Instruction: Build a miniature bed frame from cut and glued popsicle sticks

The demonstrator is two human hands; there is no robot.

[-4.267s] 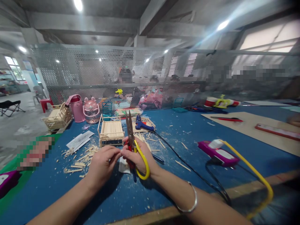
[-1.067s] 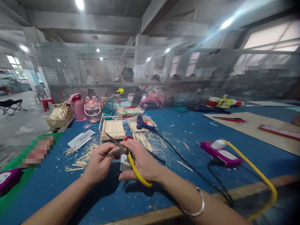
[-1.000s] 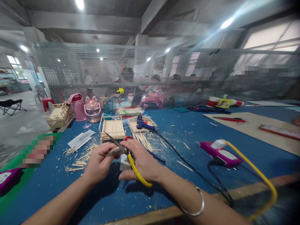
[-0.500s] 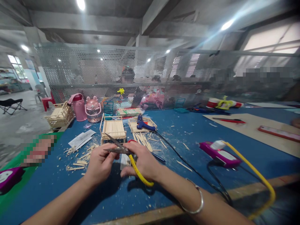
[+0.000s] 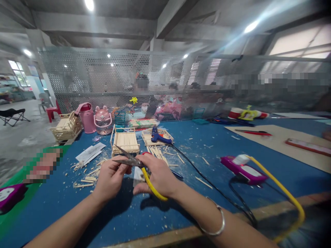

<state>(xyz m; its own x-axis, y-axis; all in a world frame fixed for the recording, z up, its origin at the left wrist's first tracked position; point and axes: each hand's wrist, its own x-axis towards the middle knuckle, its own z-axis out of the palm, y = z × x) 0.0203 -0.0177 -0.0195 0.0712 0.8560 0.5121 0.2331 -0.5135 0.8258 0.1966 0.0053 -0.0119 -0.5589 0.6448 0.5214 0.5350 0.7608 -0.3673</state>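
In my right hand [image 5: 157, 177] is a pair of scissors [image 5: 133, 161] with yellow and red handle grips. The blades stand apart and point left, over the fingers of my left hand [image 5: 111, 179]. My left thumb and fingers are pinched together; whatever they hold is hidden or too small to name. Just beyond the hands stands a small frame built of wooden sticks [image 5: 126, 142]. Loose sticks [image 5: 157, 154] lie behind my right hand, and cut pieces [image 5: 89, 181] are scattered left of my left hand.
A blue glue gun [image 5: 160, 137] rests on a stick-built tray, its black cord running right across the blue table [image 5: 191, 203]. A purple power strip [image 5: 243, 170] carries a yellow cable. Pink bottles [image 5: 86, 119] and another stick model [image 5: 66, 126] stand at the back left, before a perforated metal screen.
The scissors have turned slightly in my right hand, the yellow handle and blade tips shifting a little. Both hands stay in nearly the same place.
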